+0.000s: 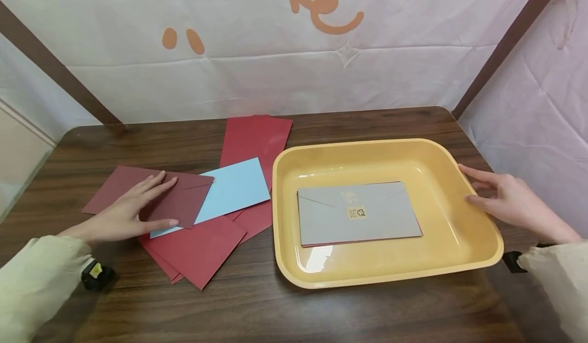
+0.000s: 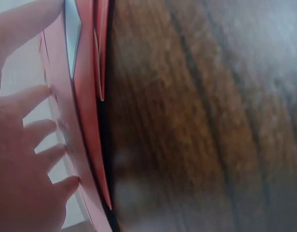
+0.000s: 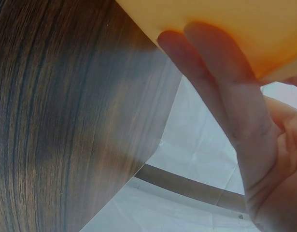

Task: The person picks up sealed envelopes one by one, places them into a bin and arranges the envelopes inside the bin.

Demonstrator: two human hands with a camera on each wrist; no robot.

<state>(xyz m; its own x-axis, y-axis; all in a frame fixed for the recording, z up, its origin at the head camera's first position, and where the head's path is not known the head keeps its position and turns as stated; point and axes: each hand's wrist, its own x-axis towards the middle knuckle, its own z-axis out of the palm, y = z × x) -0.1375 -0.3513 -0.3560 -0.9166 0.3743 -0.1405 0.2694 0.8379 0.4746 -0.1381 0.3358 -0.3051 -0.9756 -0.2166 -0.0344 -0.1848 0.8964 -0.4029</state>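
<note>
My left hand (image 1: 133, 207) rests with fingers spread on a dark maroon envelope (image 1: 190, 192) at the left of the table. Under that envelope lies a light blue envelope (image 1: 239, 182), and red envelopes (image 1: 206, 253) spread out below both. In the left wrist view, the fingertips touch the face of the top envelope (image 2: 78, 140). At the right, my right hand (image 1: 514, 200) grips the side rim of a yellow tray (image 1: 478, 241). The right wrist view shows fingers against the tray's outer wall (image 3: 264, 29). Inside the tray lies a grey envelope (image 1: 363, 230) with a "just for you" sticker, stacked over a reddish edge.
More red envelopes (image 1: 257, 133) lie behind the blue one, partly beside the tray's left wall. The dark wood table (image 1: 321, 317) ends at a white printed cloth (image 1: 275, 82) at the back, with dark posts (image 1: 505, 42) at both sides.
</note>
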